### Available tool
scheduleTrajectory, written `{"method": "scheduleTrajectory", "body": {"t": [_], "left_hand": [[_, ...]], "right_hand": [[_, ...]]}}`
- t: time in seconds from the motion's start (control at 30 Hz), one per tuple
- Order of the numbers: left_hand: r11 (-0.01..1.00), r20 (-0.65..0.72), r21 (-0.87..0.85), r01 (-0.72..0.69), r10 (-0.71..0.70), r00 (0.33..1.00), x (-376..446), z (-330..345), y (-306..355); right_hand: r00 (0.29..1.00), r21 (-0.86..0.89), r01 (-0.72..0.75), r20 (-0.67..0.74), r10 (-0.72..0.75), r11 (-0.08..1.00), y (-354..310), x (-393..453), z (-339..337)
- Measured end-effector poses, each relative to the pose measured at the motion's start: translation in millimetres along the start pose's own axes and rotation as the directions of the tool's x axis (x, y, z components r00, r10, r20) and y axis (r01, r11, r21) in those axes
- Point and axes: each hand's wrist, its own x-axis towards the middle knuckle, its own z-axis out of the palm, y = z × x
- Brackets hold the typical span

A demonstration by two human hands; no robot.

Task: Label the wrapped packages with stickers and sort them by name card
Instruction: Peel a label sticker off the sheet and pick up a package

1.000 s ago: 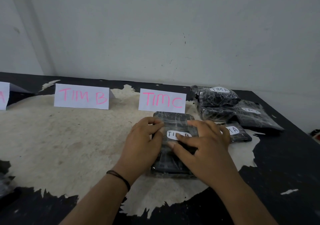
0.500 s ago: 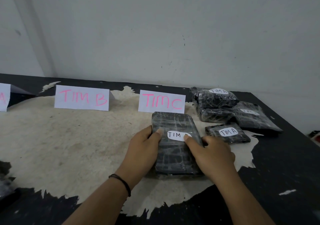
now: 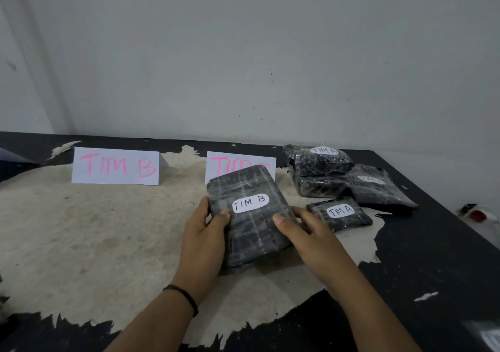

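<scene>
— So where's the package (image 3: 251,217)?

— Mid-table, far end tilted up and covering part of the second card (image 3: 238,162). Its sticker (image 3: 250,203) reads "TIM B".

— Who has it?

— Both hands. The left hand (image 3: 204,240) grips its left edge, thumb on top. The right hand (image 3: 311,232) clamps the right edge, thumb on the wrap below the sticker.

— And the "TIM B" card (image 3: 115,165)?

— Standing toward the table's (image 3: 433,257) far edge, left of the package and well apart from it.

— Anything else?

— A pile (image 3: 349,175) near the far right corner, stickers reading "TIM A" and, faintly, "TIM C". A flat "TIM A" pack (image 3: 339,213) lies just beside the right hand.
</scene>
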Motion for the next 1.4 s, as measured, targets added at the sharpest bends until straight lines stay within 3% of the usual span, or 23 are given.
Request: {"method": "scheduleTrajectory", "body": {"t": [0.13, 0.3, 0.43, 0.6, 0.7, 0.83, 0.97, 1.1, 1.2, 1.3, 1.4], "left_hand": [[1.000, 0.043, -0.024, -0.018, 0.019, 0.999, -1, 0, -3], [0.942, 0.091, 0.329, -0.068, 0.041, 0.995, -1, -3, -12], [0.805, 0.163, 0.562, -0.188, 0.115, 0.980, -5, 2, -13], [0.715, 0.191, 0.654, -0.248, 0.162, 0.968, -9, 5, -14], [0.678, 0.195, 0.678, -0.284, 0.207, 0.959, -11, 5, -14], [0.645, 0.213, 0.705, -0.296, 0.206, 0.955, -13, 6, -14], [0.792, 0.111, 0.585, -0.175, 0.136, 0.985, -11, 1, -8], [0.948, 0.036, 0.318, 0.009, -0.022, 0.999, -8, -12, 2], [0.943, 0.066, 0.332, -0.005, -0.017, 0.998, -12, -16, 15], [0.922, 0.071, 0.363, -0.137, 0.120, 0.990, -23, -30, 43], [0.834, 0.048, 0.495, -0.242, 0.252, 0.967, -36, -54, 69]], "right_hand": [[0.995, 0.259, -0.086, -0.029, 0.096, 0.962, -5, 0, -5], [0.925, 0.632, 0.056, -0.324, 0.198, 0.773, -10, -2, -43], [0.805, 0.679, 0.079, -0.475, 0.355, 0.730, 5, -12, -70], [0.753, 0.645, -0.015, -0.495, 0.434, 0.764, 20, -23, -78], [0.733, 0.505, -0.091, -0.550, 0.401, 0.858, 24, -24, -81], [0.760, 0.245, -0.194, -0.575, 0.303, 0.950, 24, -28, -77], [0.728, -0.020, -0.246, -0.664, 0.171, 0.969, 31, -35, -72], [0.712, -0.342, -0.300, -0.702, -0.030, 0.891, 22, -50, -60], [0.743, -0.492, -0.215, -0.643, -0.186, 0.843, 7, -61, -43], [0.809, -0.637, -0.064, -0.484, -0.334, 0.768, -7, -67, -11], [0.834, -0.717, 0.102, -0.317, -0.452, 0.690, -16, -67, 32]]}}
